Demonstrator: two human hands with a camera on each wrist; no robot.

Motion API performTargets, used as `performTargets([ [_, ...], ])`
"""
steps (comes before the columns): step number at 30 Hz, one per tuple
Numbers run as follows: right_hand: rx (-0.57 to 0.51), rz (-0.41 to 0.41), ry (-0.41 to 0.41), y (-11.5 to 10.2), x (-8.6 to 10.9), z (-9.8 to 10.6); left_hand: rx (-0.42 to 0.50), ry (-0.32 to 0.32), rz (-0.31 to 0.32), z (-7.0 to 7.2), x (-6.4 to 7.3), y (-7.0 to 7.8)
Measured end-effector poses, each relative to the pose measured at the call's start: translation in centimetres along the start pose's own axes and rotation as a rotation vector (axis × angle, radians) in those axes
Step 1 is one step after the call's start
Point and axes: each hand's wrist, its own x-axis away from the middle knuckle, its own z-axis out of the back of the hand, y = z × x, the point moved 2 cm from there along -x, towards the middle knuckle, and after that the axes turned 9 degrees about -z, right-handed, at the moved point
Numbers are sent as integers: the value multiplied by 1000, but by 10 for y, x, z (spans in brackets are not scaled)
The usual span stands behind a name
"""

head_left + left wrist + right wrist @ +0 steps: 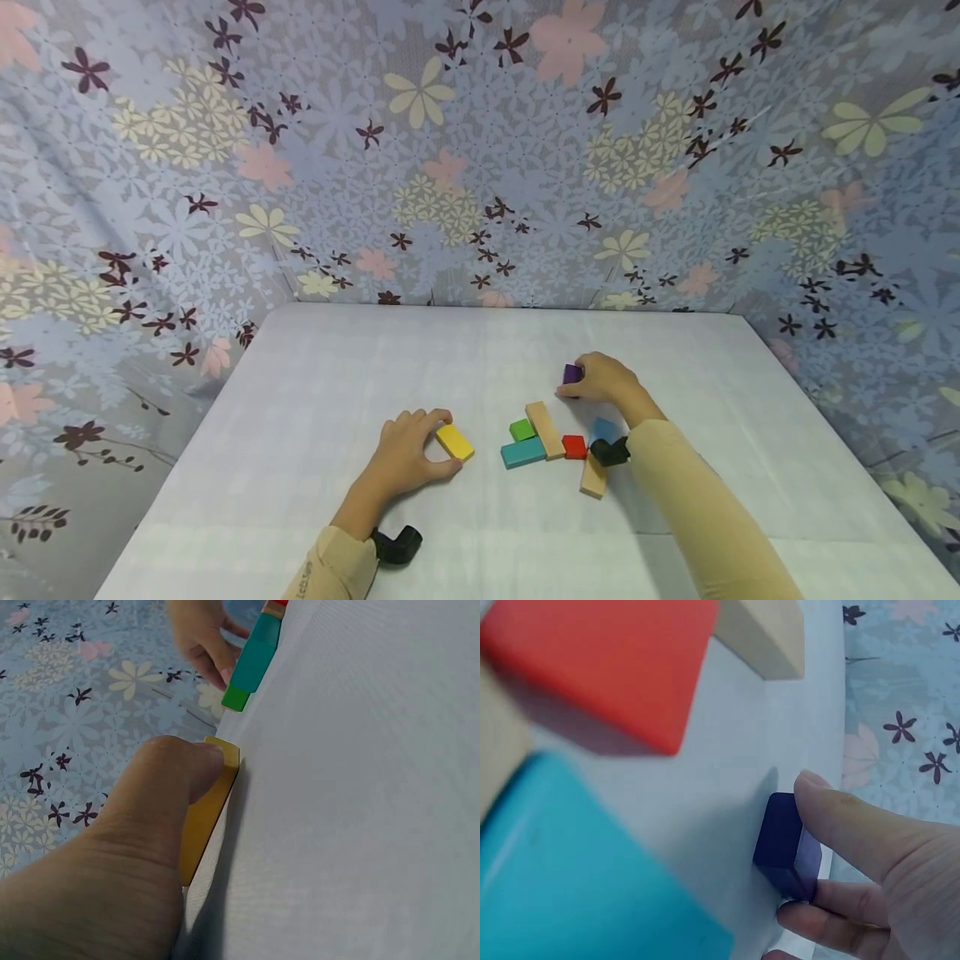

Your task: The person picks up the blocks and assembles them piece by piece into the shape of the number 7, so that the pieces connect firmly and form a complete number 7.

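Observation:
My left hand (pixel 405 454) holds a yellow block (pixel 454 442) by its two ends, thumb at the near end and fingers at the far end. In the left wrist view the thumb presses on the end of the yellow block (pixel 206 817), and the fingers are hidden. Farther back on the right, my right hand (pixel 606 382) pinches a small purple block (pixel 572 374). The right wrist view shows that purple block (pixel 786 844) between thumb and fingers, close to the white surface.
Between the hands lie a green block (pixel 522 430), a teal block (pixel 523 452), a long wooden block (pixel 545 430) and a red block (pixel 574 447). Below the right wrist are a blue block (pixel 604 429) and another wooden block (pixel 593 477). A flowered cloth (pixel 480 167) hangs behind the white table (pixel 360 350).

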Motion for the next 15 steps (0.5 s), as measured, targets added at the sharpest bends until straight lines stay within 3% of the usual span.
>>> performTargets([
  [8, 24, -77, -3, 21, 12, 2, -11, -11, -2, -1, -2, -1],
  [15, 28, -75, -17, 31, 22, 2, -15, -4, 7, -2, -1, -2],
])
